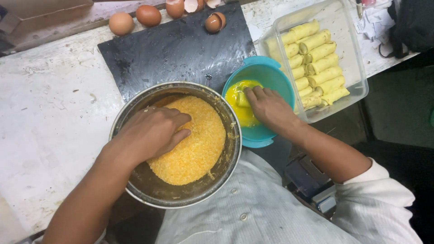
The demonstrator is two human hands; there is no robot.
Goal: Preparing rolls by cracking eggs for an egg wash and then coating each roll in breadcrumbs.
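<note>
My left hand (151,131) rests palm down in a round metal bowl (135,190), its fingers pressed into orange-yellow crumbs (199,144); whether something lies under the palm is hidden. My right hand (269,108) reaches into a teal bowl (271,74) of beaten yellow egg (235,92) and its fingers close on a pale rolled piece (242,100) lying in the egg. The two bowls stand side by side at the table's near edge.
A clear plastic tub (357,68) with several pale rolls (318,63) stands right of the teal bowl. A black board (176,49) lies behind both bowls. Two whole brown eggs (134,19) and broken shells (214,21) sit at the back. White worn tabletop (49,104) stretches left.
</note>
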